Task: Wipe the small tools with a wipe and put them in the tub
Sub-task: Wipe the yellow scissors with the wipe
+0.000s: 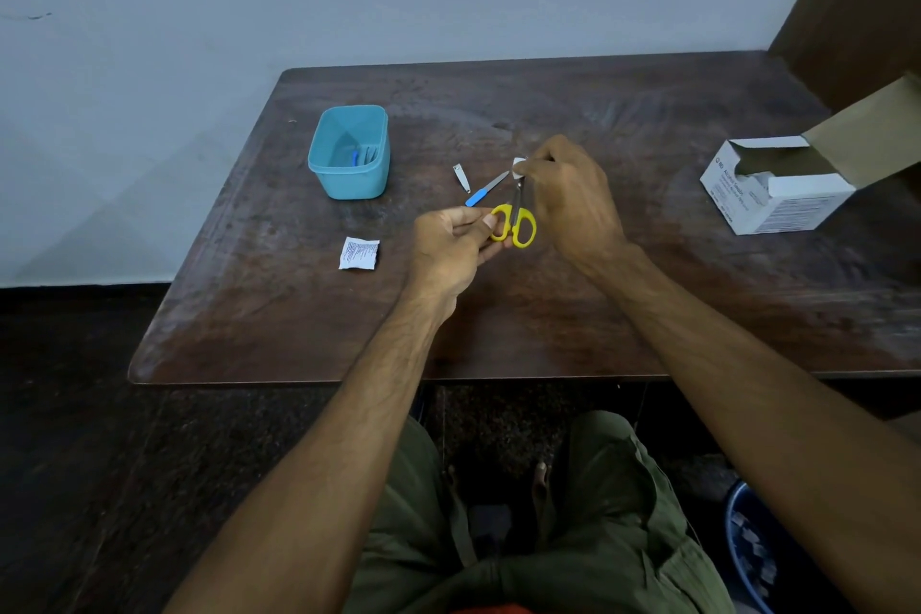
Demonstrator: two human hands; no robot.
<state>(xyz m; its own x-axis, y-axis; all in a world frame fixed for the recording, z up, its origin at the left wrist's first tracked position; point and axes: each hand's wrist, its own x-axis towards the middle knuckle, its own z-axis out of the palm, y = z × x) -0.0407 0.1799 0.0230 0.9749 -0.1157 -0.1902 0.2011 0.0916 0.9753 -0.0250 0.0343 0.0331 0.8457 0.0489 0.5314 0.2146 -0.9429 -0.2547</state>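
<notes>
1. Our left hand [456, 239] pinches the yellow loops of the scissors [513, 224], held above the table [697, 314].
2. Our right hand [568, 194] has its fingers closed on the wipe [518, 165] at the blades.
3. The nail clipper [461, 177] and file [486, 191] lie unwiped, well apart from the tub [349, 152].
4. Risk, we judge: blades parting under the wipe could nick a finger, or the scissors could slip.

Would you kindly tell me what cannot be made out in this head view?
- Contents of the teal plastic tub: a blue-handled item shows; the rest is too small and dim.
- Scissor blades of the yellow-handled scissors: tips hidden by the right hand and white wipe.
- Print on the white cardboard swab box: too small.
- Box flap: cut by the right edge.
</notes>
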